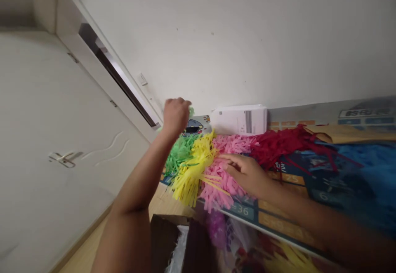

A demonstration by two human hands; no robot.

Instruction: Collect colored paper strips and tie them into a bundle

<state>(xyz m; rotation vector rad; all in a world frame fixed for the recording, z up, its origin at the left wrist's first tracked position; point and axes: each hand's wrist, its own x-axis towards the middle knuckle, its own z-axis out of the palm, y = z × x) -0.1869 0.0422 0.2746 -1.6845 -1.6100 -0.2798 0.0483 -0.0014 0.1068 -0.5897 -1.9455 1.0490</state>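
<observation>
My left hand (177,115) is raised above the far left of the table, with fingers curled; a bit of pale green paper strips (191,111) shows at the fingertips. Below it lies a heap of green paper strips (182,151). Beside that heap, yellow paper strips (193,170) spread toward the table's front edge. My right hand (246,172) rests on the pink paper strips (218,182), its index finger stretched to the edge of the yellow ones and its thumb apart. Dark red paper strips (278,145) lie farther right.
Against the wall leans a white box (239,119). Blue material (368,174) covers the table's right side, over a printed mat (244,211). An open cardboard box (167,236) stands below the front edge, near purple items (216,227). A white door (40,141) is at left.
</observation>
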